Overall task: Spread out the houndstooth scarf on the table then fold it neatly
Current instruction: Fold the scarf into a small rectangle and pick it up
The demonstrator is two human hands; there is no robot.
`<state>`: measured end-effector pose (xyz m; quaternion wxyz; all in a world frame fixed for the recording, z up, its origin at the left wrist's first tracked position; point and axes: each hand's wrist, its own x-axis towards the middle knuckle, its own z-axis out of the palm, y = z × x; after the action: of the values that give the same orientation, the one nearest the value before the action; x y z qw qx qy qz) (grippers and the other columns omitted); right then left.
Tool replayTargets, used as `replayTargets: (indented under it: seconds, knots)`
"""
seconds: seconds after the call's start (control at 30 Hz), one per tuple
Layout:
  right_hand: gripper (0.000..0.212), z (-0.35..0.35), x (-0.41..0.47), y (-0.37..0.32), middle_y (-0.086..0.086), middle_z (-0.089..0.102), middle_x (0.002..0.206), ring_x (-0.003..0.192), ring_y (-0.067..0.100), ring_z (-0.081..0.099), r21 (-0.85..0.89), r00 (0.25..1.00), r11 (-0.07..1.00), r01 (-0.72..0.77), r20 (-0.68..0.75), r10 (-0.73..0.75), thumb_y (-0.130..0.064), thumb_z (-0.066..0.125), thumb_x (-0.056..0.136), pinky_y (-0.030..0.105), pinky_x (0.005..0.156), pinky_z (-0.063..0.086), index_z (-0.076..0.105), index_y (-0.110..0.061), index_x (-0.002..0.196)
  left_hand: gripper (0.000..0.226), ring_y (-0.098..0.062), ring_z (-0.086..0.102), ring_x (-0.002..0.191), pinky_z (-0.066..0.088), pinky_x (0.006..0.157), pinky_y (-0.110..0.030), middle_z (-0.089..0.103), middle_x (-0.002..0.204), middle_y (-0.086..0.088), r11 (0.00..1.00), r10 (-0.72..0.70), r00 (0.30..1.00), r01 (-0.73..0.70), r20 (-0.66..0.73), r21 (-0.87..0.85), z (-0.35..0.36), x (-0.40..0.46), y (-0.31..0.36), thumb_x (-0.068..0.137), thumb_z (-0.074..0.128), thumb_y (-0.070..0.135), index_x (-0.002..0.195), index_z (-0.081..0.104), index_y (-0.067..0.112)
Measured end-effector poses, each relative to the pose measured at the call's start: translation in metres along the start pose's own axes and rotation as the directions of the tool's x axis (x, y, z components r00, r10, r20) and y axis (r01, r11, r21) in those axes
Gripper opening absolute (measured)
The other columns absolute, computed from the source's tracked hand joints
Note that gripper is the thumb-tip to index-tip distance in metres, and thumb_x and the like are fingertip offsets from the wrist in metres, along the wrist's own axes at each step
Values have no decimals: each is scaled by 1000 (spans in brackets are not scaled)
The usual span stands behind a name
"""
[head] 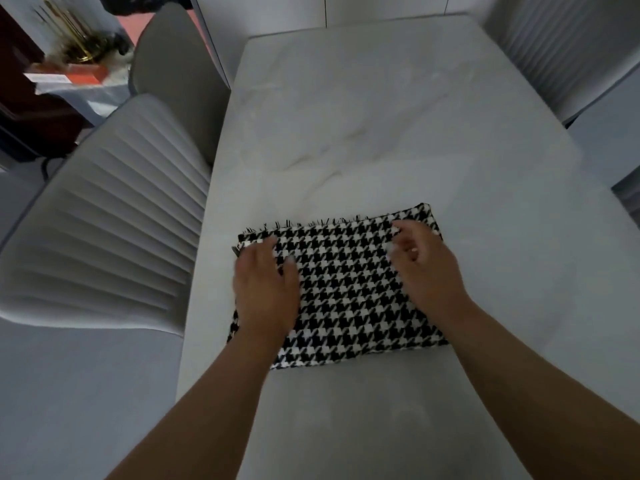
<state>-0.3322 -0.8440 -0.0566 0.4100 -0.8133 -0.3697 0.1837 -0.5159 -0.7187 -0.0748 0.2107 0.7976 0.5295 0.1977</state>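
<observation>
The black and white houndstooth scarf (346, 289) lies folded into a compact rectangle on the white marble table (363, 140), with a short fringe along its far edge. My left hand (265, 289) rests flat on the scarf's left part, fingers spread toward the far left corner. My right hand (426, 268) lies over the scarf's right part with its fingers loosely curled near the far right corner. Neither hand lifts or pinches the cloth as far as I can see.
A pale ribbed chair (100, 230) stands close to the table's left edge, with a second chair (176, 67) behind it. Another ribbed chair (561, 50) sits at the far right. A red stand with gold objects (76, 60) is at the far left.
</observation>
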Motion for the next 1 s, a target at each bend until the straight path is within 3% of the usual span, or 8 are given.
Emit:
replayTargets:
  seconds: [0.07,0.13,0.23,0.37,0.63,0.8,0.87,1.0]
  knots:
    - [45,19,-9,7,0,50,138,125,9,43,-153,966,960,233,148,-210,-34,41,99,25,107,27,44,-18,140,61,-24,20,145,12,119,-43,30,155,-6,964,224,957,-246,185,102,19,-18,12,96,23,52,149,31,23]
    - [56,35,-8,25,2,38,150,139,16,31,-354,925,865,355,270,-269,-45,22,98,32,116,13,37,-19,145,69,-17,-5,149,-9,119,-46,6,162,0,906,305,888,-382,343,184,38,-29,8,91,-1,61,152,13,32]
    - [70,40,0,52,-4,12,159,147,11,1,-593,936,747,300,333,-112,-60,-1,90,37,117,-11,13,-29,151,69,-15,-24,145,-19,115,-48,-14,160,4,897,182,887,-327,424,299,52,-29,-14,85,-14,64,149,-9,38]
    - [73,33,12,64,-4,2,160,146,11,-9,-710,977,688,149,211,6,-63,-9,85,43,115,-16,1,-33,151,71,-18,-23,145,-19,115,-48,-16,160,5,894,46,924,-207,379,398,50,-13,-25,84,-14,65,149,-13,39]
    - [64,22,15,66,-4,-6,160,146,14,-10,-626,981,780,14,159,109,-62,19,94,45,118,6,2,-38,151,61,-26,-10,148,2,119,-53,-12,161,5,921,-184,928,48,323,388,33,-1,-39,96,11,60,150,-7,40]
    - [65,-1,6,68,12,19,151,136,29,26,-418,973,889,-188,42,225,-60,42,90,40,109,29,19,-42,148,64,-40,31,132,33,103,-52,28,149,-20,865,-393,890,273,230,421,13,-5,-35,95,21,61,152,7,38]
    - [68,-5,3,71,14,31,143,128,29,37,-362,953,901,-240,86,289,-65,43,88,36,102,35,15,-47,147,68,-42,39,125,38,98,-51,33,143,-24,851,-453,861,341,231,400,12,-6,-29,92,21,67,152,6,39]
    - [69,-11,3,74,3,34,151,129,24,45,-234,932,935,-264,186,310,-67,40,88,27,97,37,10,-48,147,70,-39,51,119,42,93,-44,49,136,-23,892,-451,840,406,302,200,12,-6,-27,92,25,68,152,6,39]
